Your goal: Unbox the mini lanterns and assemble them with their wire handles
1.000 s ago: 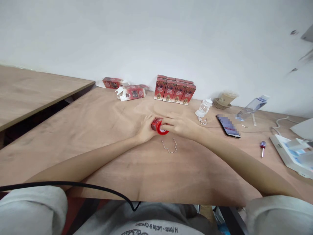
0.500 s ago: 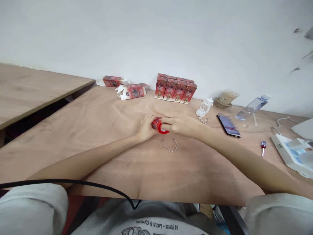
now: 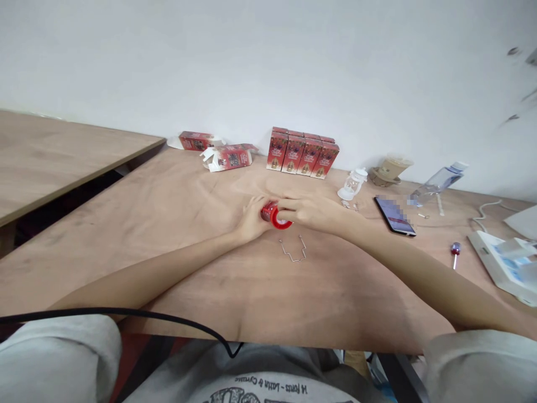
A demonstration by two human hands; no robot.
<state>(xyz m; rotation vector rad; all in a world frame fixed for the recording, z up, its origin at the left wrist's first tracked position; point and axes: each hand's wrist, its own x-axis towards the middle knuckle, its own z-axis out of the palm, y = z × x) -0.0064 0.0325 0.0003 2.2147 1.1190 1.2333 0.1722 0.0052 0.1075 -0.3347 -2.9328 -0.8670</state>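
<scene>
A small red lantern (image 3: 282, 219) lies tipped in my hands over the middle of the table, its round red-rimmed base turned toward me. My left hand (image 3: 254, 218) is wrapped round its body from the left. From the right, the bent, closed fingers of my right hand (image 3: 304, 211) meet the base opening; what they pinch, if anything, is hidden. Just below the lantern lies a bent metal wire handle (image 3: 294, 257). A white lantern (image 3: 352, 184) of similar shape stands upright to the right, with small shiny pieces (image 3: 351, 205) in front of it.
Several red printed boxes (image 3: 302, 154) stand against the wall, with opened boxes (image 3: 230, 157) to their left. On the right are a phone (image 3: 394, 215), a screwdriver (image 3: 455, 254), a clear bottle (image 3: 440, 182), a lidded cup (image 3: 392, 168) and a white tray (image 3: 499, 266). A black cable (image 3: 168, 314) crosses my front.
The whole view has shifted slightly. Both hands stay at the red lantern, with my right fingers still at its base and little visible movement.
</scene>
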